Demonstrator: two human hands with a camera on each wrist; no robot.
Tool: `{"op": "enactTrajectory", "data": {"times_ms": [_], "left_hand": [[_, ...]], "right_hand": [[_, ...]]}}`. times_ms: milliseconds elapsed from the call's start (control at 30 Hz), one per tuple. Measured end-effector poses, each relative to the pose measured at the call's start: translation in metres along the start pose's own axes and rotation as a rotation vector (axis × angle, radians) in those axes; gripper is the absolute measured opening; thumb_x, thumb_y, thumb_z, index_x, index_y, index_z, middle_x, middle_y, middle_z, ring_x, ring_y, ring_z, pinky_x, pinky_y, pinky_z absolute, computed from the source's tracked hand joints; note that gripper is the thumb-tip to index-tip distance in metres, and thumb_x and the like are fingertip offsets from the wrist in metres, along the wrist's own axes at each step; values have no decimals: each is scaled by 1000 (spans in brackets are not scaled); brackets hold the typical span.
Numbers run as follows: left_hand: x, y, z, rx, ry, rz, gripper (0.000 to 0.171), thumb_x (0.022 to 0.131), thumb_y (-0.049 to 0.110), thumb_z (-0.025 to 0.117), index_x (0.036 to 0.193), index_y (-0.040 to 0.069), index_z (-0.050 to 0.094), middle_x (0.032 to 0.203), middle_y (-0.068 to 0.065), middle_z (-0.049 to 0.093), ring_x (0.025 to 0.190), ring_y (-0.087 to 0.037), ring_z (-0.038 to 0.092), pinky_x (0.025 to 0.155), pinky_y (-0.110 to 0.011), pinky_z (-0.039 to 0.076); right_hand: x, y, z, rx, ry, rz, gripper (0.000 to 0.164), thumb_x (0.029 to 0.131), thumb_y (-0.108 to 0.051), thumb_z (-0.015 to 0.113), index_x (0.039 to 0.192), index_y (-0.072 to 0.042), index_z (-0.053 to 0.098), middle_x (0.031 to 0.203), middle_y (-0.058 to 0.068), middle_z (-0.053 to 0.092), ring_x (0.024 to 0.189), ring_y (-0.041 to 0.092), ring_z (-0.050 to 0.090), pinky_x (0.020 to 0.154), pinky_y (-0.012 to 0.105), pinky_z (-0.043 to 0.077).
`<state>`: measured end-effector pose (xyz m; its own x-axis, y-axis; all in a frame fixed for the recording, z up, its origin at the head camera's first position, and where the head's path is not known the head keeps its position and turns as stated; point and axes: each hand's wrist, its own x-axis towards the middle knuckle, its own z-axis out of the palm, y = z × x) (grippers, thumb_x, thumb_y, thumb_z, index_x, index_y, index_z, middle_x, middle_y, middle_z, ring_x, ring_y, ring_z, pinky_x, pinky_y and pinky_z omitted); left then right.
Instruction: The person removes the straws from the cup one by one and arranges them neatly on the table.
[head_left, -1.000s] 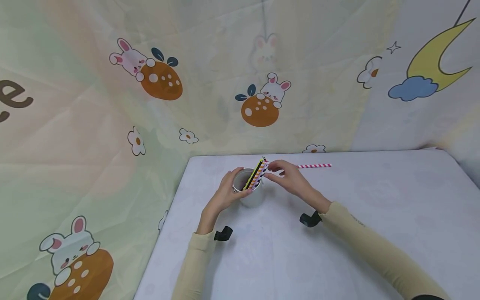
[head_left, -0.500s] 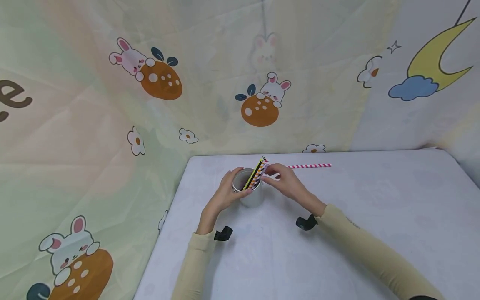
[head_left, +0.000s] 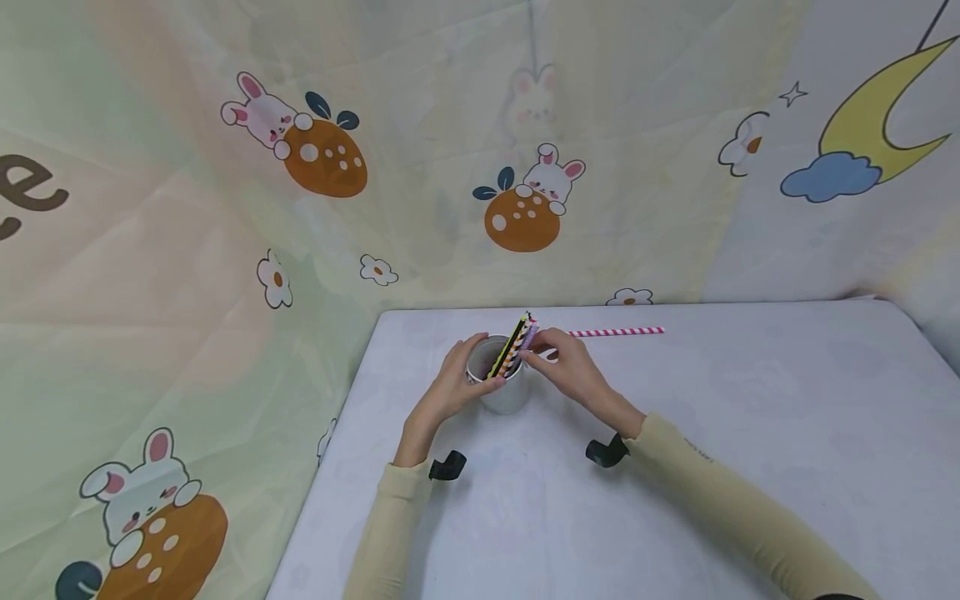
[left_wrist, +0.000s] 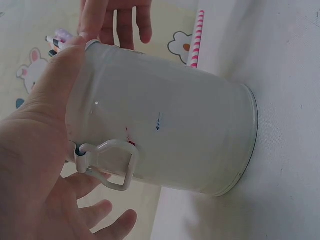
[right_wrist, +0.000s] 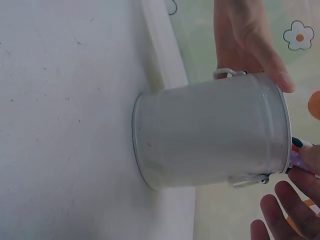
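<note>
A white metal bucket (head_left: 504,393) with small side handles stands upright on the table. My left hand (head_left: 454,377) holds it at the rim, thumb on the near side and fingers round the far left. Several patterned pencils (head_left: 511,346), in yellow-black, orange and black-white, lean in the bucket towards the back right. My right hand (head_left: 572,365) pinches a lilac pencil (head_left: 529,336) between thumb and forefinger at the right of the rim. In the right wrist view, its other fingers (right_wrist: 276,212) are spread beside the bucket. The pencils' lower ends are hidden inside the bucket.
A red-and-white striped stick (head_left: 618,332) lies near the table's back edge, its left end hidden behind my right hand. A printed cloth with rabbits (head_left: 522,221) hangs behind the white table (head_left: 720,367).
My right hand has moved left and slightly down, bringing the lilac pencil against the others at the rim. More of the red-and-white stick shows. My left hand stays on the bucket.
</note>
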<state>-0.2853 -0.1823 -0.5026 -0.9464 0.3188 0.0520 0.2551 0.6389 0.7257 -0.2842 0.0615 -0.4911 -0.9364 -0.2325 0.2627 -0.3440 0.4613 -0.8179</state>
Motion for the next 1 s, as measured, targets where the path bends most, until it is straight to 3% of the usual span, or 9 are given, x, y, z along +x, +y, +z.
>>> {"op": "enactTrajectory", "data": {"times_ms": [400, 1000], "left_hand": [[0, 0, 0, -2, 2, 13, 89, 83, 57, 76, 156, 35, 31, 160, -8, 35, 155, -40, 12, 116, -67, 23], [-1, 1, 0, -16, 2, -22, 89, 81, 58, 77, 155, 38, 31, 161, -6, 34, 156, -36, 11, 117, -66, 23]], "right_hand": [[-3, -5, 2, 5, 10, -5, 26, 93, -28, 73, 112, -10, 70, 108, 5, 71, 100, 23, 64, 86, 43, 56], [-1, -4, -5, 6, 43, -9, 25, 94, -28, 72, 111, -10, 70, 107, 6, 71, 96, 20, 65, 84, 39, 58]]}}
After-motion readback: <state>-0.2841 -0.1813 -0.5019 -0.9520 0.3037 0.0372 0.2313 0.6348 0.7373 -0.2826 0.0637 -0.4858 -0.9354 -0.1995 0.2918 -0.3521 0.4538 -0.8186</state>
